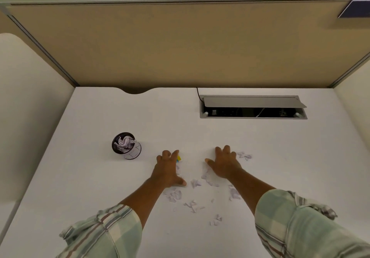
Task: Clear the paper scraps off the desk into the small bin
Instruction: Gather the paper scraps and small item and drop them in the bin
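Observation:
Several small white paper scraps (193, 203) lie scattered on the white desk (280, 157), between and in front of my hands. A further cluster of scraps (245, 155) sits just right of my right hand. My left hand (169, 169) rests palm down on the desk with fingers spread; a small yellow and blue scrap (178, 158) shows at its fingertips. My right hand (225, 163) also lies flat with fingers apart, over some scraps. The small black mesh bin (126, 146), holding crumpled paper, stands left of my left hand.
An open cable tray (253, 109) with a raised grey lid is set into the desk at the back right. Tan partition panels (180, 43) wall in the desk at the back and sides. A cable notch (138, 91) cuts the back edge.

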`<state>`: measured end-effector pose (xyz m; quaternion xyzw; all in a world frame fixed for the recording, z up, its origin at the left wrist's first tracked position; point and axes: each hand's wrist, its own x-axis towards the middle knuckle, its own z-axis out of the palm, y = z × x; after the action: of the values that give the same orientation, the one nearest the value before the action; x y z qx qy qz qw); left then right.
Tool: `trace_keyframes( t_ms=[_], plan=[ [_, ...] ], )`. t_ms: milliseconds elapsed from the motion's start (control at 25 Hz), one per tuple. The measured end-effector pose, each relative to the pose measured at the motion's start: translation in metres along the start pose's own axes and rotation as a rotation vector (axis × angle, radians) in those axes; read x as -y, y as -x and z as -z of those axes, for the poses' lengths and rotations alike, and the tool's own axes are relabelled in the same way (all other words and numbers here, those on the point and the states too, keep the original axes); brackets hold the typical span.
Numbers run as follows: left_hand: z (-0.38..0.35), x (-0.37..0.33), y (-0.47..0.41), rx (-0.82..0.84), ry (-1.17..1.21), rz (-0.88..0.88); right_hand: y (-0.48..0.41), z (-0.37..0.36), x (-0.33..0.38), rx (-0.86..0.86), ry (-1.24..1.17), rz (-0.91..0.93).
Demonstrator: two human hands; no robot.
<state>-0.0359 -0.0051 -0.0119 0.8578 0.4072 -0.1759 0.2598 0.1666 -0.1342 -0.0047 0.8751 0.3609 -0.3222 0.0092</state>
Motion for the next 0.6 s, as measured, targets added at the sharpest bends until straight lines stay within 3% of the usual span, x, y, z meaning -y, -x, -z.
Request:
trace_keyframes(
  t_ms=[240, 480, 600],
  plan=[
    [-0.005, 0.012, 0.009, 0.032, -0.113, -0.114, 0.031, -0.037, 0.054, 0.087, 0.156, 0.211],
    [-0.023, 0.024, 0.024, 0.002, 0.144, -0.087, 0.062, -0.063, 0.074, -0.001, 0.187, 0.301],
    [-0.026, 0.021, 0.031, -0.095, 0.197, -0.065, 0.068, -0.066, 0.075, -0.031, 0.143, 0.305]
  ],
)
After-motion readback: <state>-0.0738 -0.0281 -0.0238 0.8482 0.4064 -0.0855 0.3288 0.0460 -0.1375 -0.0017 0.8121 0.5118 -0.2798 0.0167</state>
